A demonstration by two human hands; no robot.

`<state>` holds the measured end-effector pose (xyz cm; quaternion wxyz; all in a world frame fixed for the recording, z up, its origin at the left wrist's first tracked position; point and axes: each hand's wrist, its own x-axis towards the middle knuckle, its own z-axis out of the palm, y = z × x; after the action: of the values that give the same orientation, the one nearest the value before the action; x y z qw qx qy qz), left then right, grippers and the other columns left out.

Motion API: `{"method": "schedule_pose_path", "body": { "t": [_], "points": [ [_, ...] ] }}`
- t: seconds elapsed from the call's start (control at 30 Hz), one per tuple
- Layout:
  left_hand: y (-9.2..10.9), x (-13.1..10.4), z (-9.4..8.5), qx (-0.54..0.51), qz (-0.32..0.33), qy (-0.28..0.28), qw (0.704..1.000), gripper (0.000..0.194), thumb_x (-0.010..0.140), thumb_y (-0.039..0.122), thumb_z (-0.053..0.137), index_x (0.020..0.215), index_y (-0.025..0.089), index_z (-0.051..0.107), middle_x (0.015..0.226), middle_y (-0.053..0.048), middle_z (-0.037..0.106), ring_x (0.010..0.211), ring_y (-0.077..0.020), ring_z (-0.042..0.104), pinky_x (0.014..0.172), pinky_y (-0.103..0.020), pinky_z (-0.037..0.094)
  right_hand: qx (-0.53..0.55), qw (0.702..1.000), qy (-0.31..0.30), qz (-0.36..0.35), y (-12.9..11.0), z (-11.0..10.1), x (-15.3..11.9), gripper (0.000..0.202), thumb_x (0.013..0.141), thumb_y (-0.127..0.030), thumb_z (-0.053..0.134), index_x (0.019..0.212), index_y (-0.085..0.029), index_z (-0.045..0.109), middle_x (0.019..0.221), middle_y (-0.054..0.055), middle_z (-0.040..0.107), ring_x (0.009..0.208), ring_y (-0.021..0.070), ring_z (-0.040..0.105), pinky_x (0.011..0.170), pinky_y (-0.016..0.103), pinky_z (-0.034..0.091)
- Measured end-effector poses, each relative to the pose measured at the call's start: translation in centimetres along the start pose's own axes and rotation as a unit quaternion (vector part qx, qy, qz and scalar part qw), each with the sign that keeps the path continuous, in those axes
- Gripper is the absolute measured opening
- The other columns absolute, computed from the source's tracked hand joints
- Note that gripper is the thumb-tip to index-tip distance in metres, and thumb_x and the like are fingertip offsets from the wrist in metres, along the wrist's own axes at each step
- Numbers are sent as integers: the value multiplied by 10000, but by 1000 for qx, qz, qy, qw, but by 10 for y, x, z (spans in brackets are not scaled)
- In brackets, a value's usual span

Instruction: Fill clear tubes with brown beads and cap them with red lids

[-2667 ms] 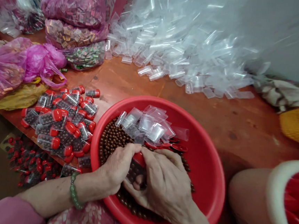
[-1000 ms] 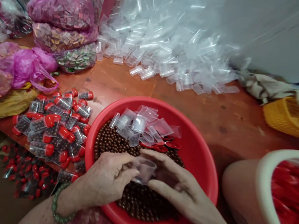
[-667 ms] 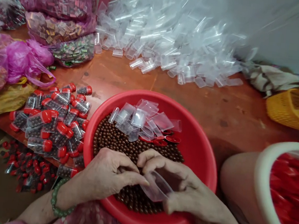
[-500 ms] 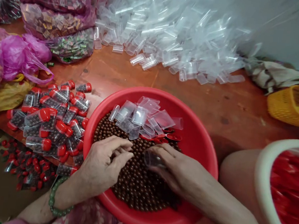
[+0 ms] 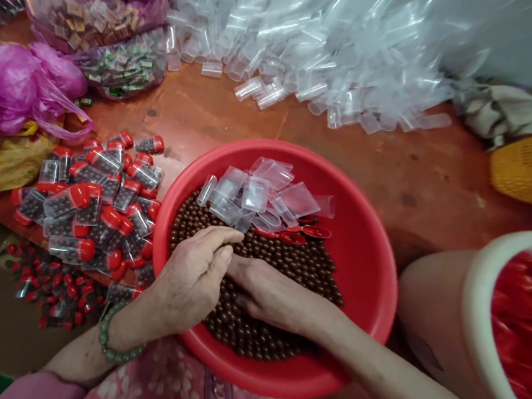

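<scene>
Over a red basin (image 5: 382,284) of shiny dark brown balls (image 5: 258,335), my two hands meet. My left hand (image 5: 198,274) is curled, thumb and forefinger close together, and what lies inside it is hidden. Against its fingers presses my right hand (image 5: 271,293), its fingers closed just above the balls. The clear plastic container seen in it a moment ago is now covered by the hands. Beyond them, several empty clear containers (image 5: 255,193) lie on the balls inside the basin, with red caps (image 5: 316,231) beside them.
Left of the basin lies a pile of filled containers with red caps (image 5: 73,201); more sit lower down (image 5: 60,287). Empty clear containers (image 5: 275,91) heap at the back. A pale bucket (image 5: 473,304) of red pieces and a yellow basket (image 5: 524,172) stand right. Pink bags (image 5: 15,87) lie left.
My right hand has moved left, bringing the clear container to my left hand, where it is now out of sight. The view has shifted slightly.
</scene>
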<state>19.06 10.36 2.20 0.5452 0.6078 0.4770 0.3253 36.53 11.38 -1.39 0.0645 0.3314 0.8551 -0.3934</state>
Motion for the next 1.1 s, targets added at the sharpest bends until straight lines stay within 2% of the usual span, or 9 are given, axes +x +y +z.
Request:
{"method": "schedule_pose_path", "body": {
  "t": [0.13,0.27,0.33,0.47,0.67,0.8,0.9,1.0,1.1],
  "points": [
    [4,-4,-12,-40,-32,-4,999,394,934,205,375,1273,80,535,1331,-122,576,1242,-182,524,1105,-321,369,172,983,53,-33,-2,-14,-5,342,827,-152,611,1165,-188,578,1100,64,660,1060,190,603,960,345,462],
    [5,-10,-25,-41,-57,-94,993,628,809,55,437,1430,123,378,1504,-87,413,1383,-184,382,1175,-336,277,227,967,106,-44,-10,-29,-15,284,867,-341,634,1114,-206,599,1063,55,665,1033,180,610,933,309,466],
    [5,-10,-28,-39,-51,-134,989,683,801,76,503,1459,139,331,1516,-90,396,1387,-195,378,1171,-340,285,228,963,129,-67,-15,-35,-19,299,881,-365,615,1138,-214,596,1087,61,656,1062,178,597,945,302,455],
    [8,-6,-23,-44,-26,-179,982,697,829,238,643,1456,165,348,1455,-94,480,1326,-221,459,1131,-354,335,229,954,161,-112,-20,-42,-24,286,924,-399,533,1112,-202,618,1068,80,639,1018,173,590,903,306,467],
    [19,-3,-14,-48,-45,-183,981,420,850,205,630,1270,220,608,1054,0,723,951,-189,656,847,-261,500,224,946,208,-112,-24,-44,-32,285,936,-350,527,1161,-205,625,949,57,653,857,139,613,767,252,479],
    [20,-6,-13,9,-2,-154,988,364,860,215,622,1222,211,648,1112,-31,721,1021,-195,649,945,-267,467,213,945,226,-105,-32,-45,-47,220,916,-301,572,1099,-196,634,904,32,667,809,116,617,751,219,476],
    [13,-7,-15,20,-1,-112,993,284,868,237,619,1143,207,684,1118,-58,723,1027,-189,659,963,-281,470,166,951,258,-42,-25,-41,-67,298,904,-305,592,1183,-202,583,898,26,662,747,112,615,728,222,496],
    [8,-7,-18,-34,22,-106,993,198,867,224,623,1048,218,702,1284,-76,639,1121,-202,632,993,-313,470,66,954,277,92,-4,-35,-87,290,943,-263,507,1226,-208,543,1030,65,664,867,146,647,806,274,514],
    [8,-7,-20,-68,38,-103,992,187,852,203,639,1027,224,702,1438,-88,501,1197,-230,590,1017,-353,463,-68,930,271,239,21,-33,-93,247,962,-202,417,1154,-170,569,1015,87,668,875,173,662,788,298,518]
  ]
}}
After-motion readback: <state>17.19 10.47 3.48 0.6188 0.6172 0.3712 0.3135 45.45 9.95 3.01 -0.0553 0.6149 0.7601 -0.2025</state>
